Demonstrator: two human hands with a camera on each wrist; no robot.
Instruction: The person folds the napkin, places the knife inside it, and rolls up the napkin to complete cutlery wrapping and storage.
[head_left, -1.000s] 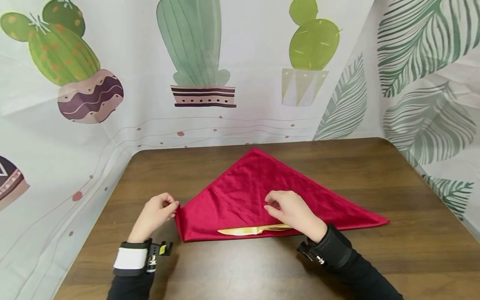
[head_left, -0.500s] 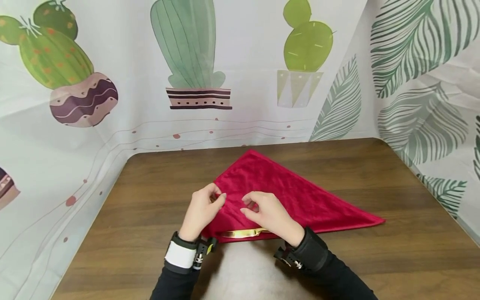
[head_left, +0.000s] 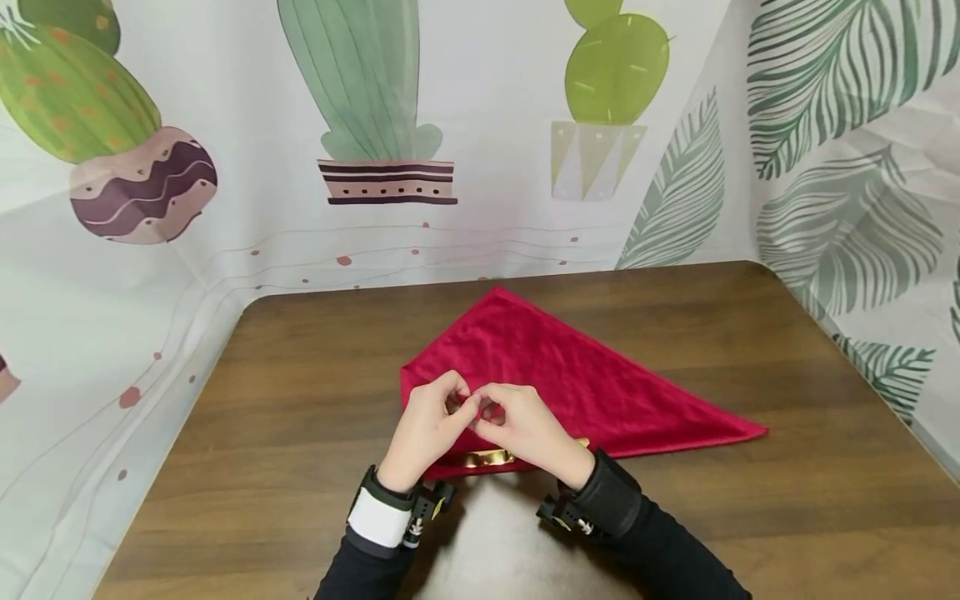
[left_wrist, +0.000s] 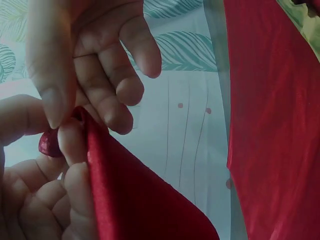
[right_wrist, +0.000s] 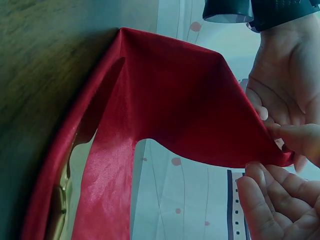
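A red velvet napkin [head_left: 570, 383], folded into a triangle, lies on the table with its left end lifted off the wood. My left hand [head_left: 423, 425] pinches the raised corner, and my right hand [head_left: 521, 423] pinches it from the other side. Thumbs and fingertips meet there; a scrap of red cloth [left_wrist: 50, 144] pokes out between them in the left wrist view. Along the napkin's near edge lies a gold knife [head_left: 487, 457], partly hidden behind the right hand. The lifted flap [right_wrist: 185, 105] spans from the tabletop up to the fingers in the right wrist view.
A brown wooden table [head_left: 315, 358] carries the napkin. Behind and beside it hangs a white backdrop [head_left: 495, 167] printed with cacti and leaves. Both wrists wear black straps [head_left: 611, 496] with small cameras.
My left hand has carried the napkin's left corner rightward and up, folding that end inward. My right hand has shifted slightly left to meet it at the corner. The head view has shifted slightly.
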